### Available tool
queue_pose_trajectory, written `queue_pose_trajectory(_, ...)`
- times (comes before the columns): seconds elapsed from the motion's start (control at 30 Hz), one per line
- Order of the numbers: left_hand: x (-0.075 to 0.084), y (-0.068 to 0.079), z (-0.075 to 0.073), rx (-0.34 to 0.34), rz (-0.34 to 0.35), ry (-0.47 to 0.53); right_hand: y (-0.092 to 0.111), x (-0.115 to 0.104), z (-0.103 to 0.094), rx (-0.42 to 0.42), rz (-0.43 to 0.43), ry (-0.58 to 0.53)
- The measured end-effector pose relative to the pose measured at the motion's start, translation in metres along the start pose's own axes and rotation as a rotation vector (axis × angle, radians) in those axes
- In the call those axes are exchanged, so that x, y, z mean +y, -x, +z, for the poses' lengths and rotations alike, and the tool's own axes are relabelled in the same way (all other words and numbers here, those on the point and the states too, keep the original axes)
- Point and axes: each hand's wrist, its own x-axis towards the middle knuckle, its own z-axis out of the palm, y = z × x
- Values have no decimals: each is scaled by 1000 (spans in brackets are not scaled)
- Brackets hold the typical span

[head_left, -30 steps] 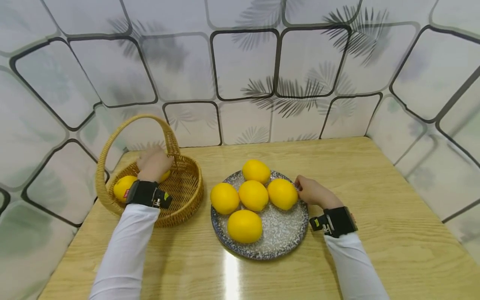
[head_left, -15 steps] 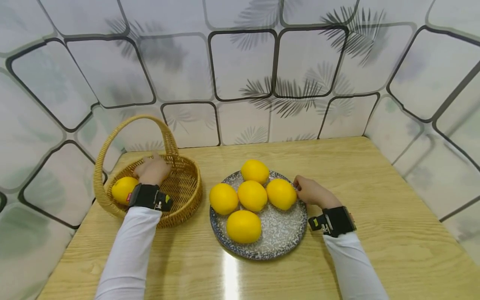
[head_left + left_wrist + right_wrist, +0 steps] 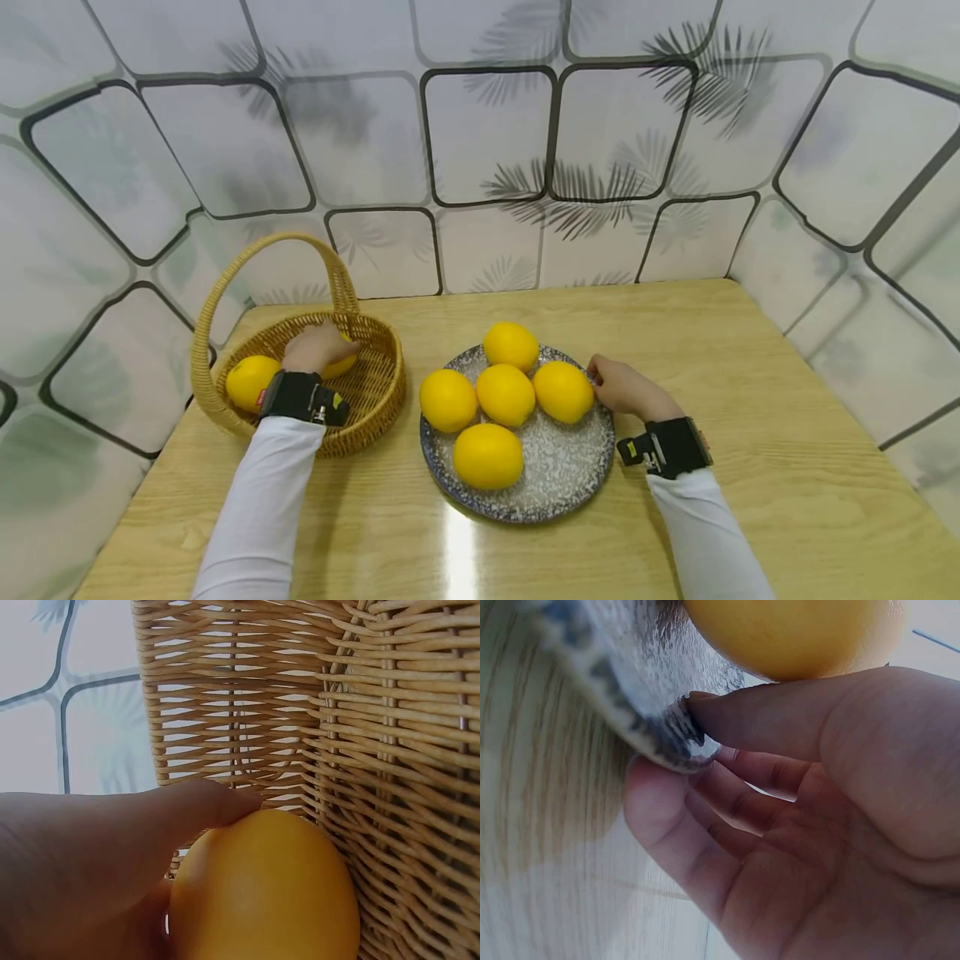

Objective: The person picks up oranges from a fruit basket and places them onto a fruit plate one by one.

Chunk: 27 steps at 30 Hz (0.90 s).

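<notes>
Inside the wicker basket, my left hand grips a lemon; the thumb lies along its side in the left wrist view, while the other fingers are mostly hidden. A second lemon, with a small red label, rests to the left of that hand. My right hand pinches the rim of a speckled grey plate, thumb on top and fingers beneath. The plate bears several lemons, and the nearest to this hand is the right-hand lemon.
The basket's tall arched handle rises behind and left of my left hand. Basket and plate stand side by side on a light wooden table. Patterned walls close off the back and both sides.
My left hand has moved slightly right and down within the basket, and the lemon now shows beside its fingers. My right hand stays on the plate rim.
</notes>
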Motion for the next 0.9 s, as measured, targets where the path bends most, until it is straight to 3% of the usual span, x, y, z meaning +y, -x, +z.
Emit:
queue_pose_trajectory(0.17,-2,2,2,-5,13,16,0,0,0,0,-7,3)
queue_pose_trajectory(0.47,-2,0,5,25,-32,145,0,-2,-1,3,-14,3)
queue_pose_trajectory(0.9,-3,-1,10,85,-3,167,2,-2,0,-1,12,2)
